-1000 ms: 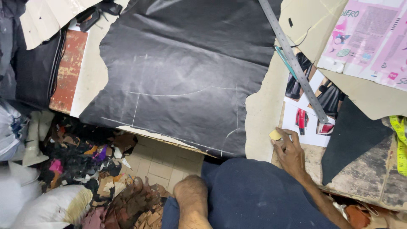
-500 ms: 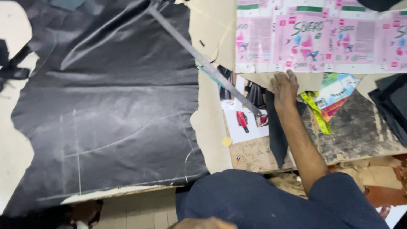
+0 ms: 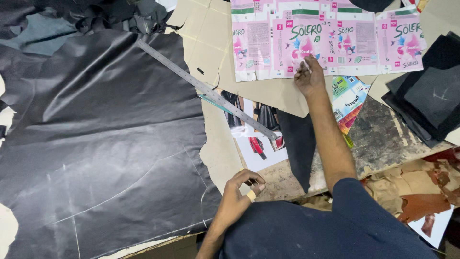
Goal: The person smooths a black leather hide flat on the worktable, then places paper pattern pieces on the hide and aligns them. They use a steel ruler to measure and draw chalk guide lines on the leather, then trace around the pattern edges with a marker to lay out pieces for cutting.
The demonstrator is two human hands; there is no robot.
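A: Leather [image 3: 100, 144] – big black sheet, flat on the left of the bench, chalk lines drawn on its lower half. Not held by either hand.

B: And your left hand [image 3: 239, 189]?

A: Just off the leather's right edge, near your lap. Fingers curled in, pinching a small pale chalk bit [image 3: 251, 195] w/ thumb. It rests on the bench edge, close to the sheet but not on it.

B: Middle of the bench?

A: Steel ruler [image 3: 206, 89] lying diagonal, top end on the leather, lower end on a photo print [image 3: 258, 148]. Nobody's touching it. Tan card [image 3: 215, 52] under it.

B: Right hand [image 3: 310, 76]?

A: Arm stretched fwd, fingers loosely spread, tips down on the pink printed carton sheet [image 3: 326, 36]. Touching, not gripping, far as I can tell.

B: So which step?

A: Looks like marking out, paused: lines partly drawn, chalk kept ready, you're after a flat pattern piece. Next move prob. needs that sheet slid clear of the card w/o snagging, then laid flat on the leather. Dark scraps [image 3: 426, 96] far right are out of it.
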